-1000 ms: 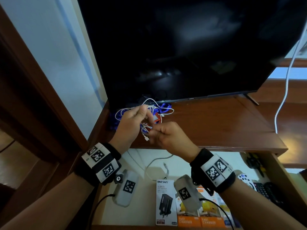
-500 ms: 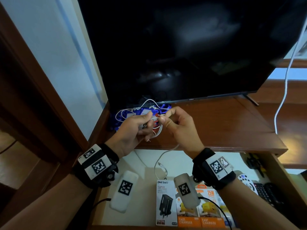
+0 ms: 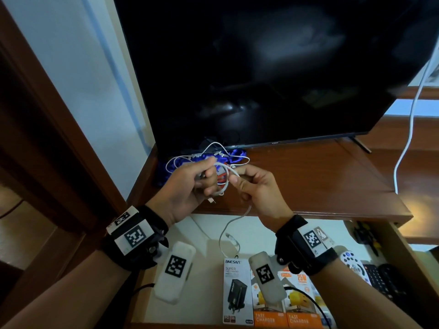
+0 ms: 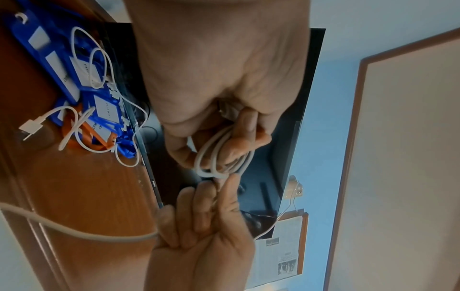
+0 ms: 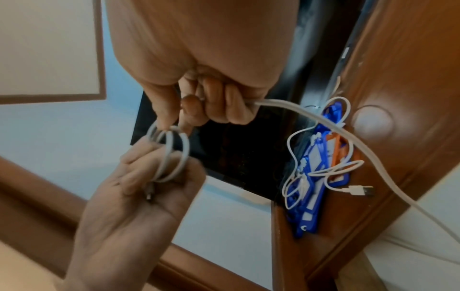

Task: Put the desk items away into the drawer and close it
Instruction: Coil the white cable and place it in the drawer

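Hands meet above the bench's [image 3: 297, 186] near edge: your left hand [image 3: 187, 188] grips loops of the white cable [image 3: 224, 184] coiled round its fingers [image 4: 239, 141], palm turned in. Your right hand [image 3: 256, 193] pinches the same cable beside it, its tail trailing down into the open drawer [image 3: 209, 269] below.

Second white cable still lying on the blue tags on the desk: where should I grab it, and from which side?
Judging by its pose, take the second white cable by its USB plug. The plug lies flat on bare wood at the desk's front edge, clear of the blue tags; come from above.
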The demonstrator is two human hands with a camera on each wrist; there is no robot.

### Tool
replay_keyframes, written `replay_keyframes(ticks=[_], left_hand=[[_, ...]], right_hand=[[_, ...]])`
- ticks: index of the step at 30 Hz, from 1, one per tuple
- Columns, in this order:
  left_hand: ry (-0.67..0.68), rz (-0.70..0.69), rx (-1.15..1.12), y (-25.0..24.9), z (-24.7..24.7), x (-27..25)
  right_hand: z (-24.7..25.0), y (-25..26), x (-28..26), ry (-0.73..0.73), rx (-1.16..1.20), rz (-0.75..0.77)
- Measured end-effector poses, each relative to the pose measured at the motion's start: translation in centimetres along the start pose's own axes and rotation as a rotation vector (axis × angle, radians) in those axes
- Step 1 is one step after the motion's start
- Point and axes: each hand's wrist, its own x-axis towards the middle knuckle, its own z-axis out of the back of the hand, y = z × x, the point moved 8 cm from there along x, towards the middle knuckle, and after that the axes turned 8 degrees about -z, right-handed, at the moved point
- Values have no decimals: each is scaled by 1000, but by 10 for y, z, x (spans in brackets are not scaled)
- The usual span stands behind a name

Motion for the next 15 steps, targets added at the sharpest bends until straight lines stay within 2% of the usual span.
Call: replay_keyframes(ticks=[6, 10, 15], left_hand=[[-165, -173, -271, -26, 28, 7], [-308, -240, -175, -27, 39, 5], [-312, -299, 11, -32, 42, 8]], right_hand=[[34, -36, 9, -156, 104, -120], [38, -42, 11, -228, 45, -135], [4, -26, 9, -99, -222, -44]])
